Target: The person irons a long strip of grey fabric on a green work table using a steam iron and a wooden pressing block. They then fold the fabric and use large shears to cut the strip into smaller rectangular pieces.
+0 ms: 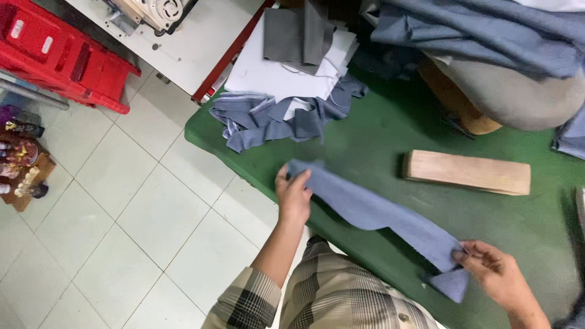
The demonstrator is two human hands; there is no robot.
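A long blue-grey fabric strip lies stretched across the green table. My left hand pinches its left end near the table's front edge. My right hand grips the other end at the lower right, where the strip's tip folds down below the fingers. The strip sags slightly in the middle, resting on the green surface between both hands.
A wooden block lies beyond the strip. A heap of blue-grey pieces and white and grey cut pieces sits at the table's far left. More blue cloth is piled at the back right. A red crate stands on the tiled floor.
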